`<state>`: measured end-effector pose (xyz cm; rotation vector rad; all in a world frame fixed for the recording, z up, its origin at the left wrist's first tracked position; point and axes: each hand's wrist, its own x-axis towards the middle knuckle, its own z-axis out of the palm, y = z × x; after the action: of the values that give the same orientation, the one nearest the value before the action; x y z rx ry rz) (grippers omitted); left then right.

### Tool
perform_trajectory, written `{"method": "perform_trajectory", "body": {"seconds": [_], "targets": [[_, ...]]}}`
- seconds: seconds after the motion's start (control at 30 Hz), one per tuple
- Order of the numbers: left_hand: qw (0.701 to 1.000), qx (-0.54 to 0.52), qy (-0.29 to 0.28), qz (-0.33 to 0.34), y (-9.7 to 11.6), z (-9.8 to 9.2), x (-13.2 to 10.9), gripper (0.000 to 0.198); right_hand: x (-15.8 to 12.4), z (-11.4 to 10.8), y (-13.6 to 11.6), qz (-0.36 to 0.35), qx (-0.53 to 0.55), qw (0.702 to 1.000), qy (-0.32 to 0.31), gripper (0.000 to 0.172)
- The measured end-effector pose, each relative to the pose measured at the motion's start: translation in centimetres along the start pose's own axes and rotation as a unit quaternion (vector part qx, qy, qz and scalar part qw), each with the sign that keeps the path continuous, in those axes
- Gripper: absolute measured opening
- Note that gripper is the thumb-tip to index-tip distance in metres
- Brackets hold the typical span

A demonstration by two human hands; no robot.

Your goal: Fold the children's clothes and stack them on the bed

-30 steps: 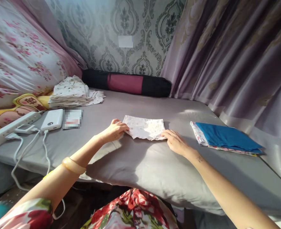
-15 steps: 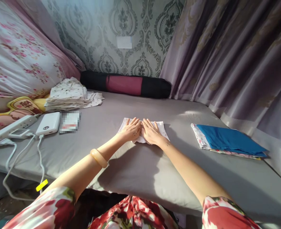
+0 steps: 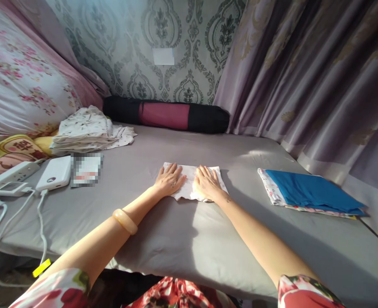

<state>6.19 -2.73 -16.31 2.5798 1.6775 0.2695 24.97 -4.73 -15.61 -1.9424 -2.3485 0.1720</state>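
A small white folded cloth with a faint print lies in the middle of the grey bed sheet. My left hand rests flat on its left half, fingers stretched out. My right hand lies flat on its right half, fingers spread. A narrow strip of cloth shows between the two hands. Neither hand holds anything. A pale bangle sits on my left forearm.
A folded stack topped by blue cloth lies at the right. A heap of white printed cloths sits at the back left, a black and maroon bolster along the wall. A power bank, power strip and cables lie at the left. Curtains hang on the right.
My hands went from the cloth's two ends to its middle, pressing flat, and have now slid slightly apart over it. The camera has shifted a little to the right.
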Motion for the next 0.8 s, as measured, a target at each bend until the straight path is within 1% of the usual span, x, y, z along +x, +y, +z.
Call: {"method": "perform_trajectory", "body": {"seconds": [0.2, 0.33, 0.43, 0.5, 0.63, 0.7, 0.8], "targets": [[0.998, -0.023, -0.044, -0.035, -1.9, -0.4, -0.4, 0.070, -1.1, -0.7, 3.5, 0.068, -0.033, 0.997, 0.006, 0.060], [0.995, -0.038, -0.071, -0.055, -2.8, -0.3, -0.3, 0.074, -1.3, -0.6, 4.8, 0.067, -0.032, 0.997, -0.004, 0.060], [0.995, -0.033, -0.081, -0.053, -2.9, -0.7, -0.2, 0.074, -1.2, -0.7, 4.9, 0.067, -0.031, 0.997, -0.007, 0.060], [0.996, -0.017, -0.076, -0.046, -2.6, -1.2, -0.2, 0.071, -1.2, -1.0, 4.5, 0.066, -0.030, 0.997, -0.008, 0.059], [1.000, 0.018, -0.018, -0.003, -1.4, -1.9, -0.2, 0.064, -1.2, -1.6, 3.5, 0.032, -0.027, 0.999, 0.027, 0.057], [1.000, 0.018, -0.004, 0.021, -0.9, -1.6, -0.2, 0.062, -1.2, -1.5, 3.1, 0.009, -0.018, 0.999, 0.033, 0.057], [0.999, 0.003, -0.015, 0.030, -0.8, -0.7, 0.0, 0.060, -1.3, -0.9, 3.0, -0.003, -0.016, 1.000, 0.019, 0.057]]}}
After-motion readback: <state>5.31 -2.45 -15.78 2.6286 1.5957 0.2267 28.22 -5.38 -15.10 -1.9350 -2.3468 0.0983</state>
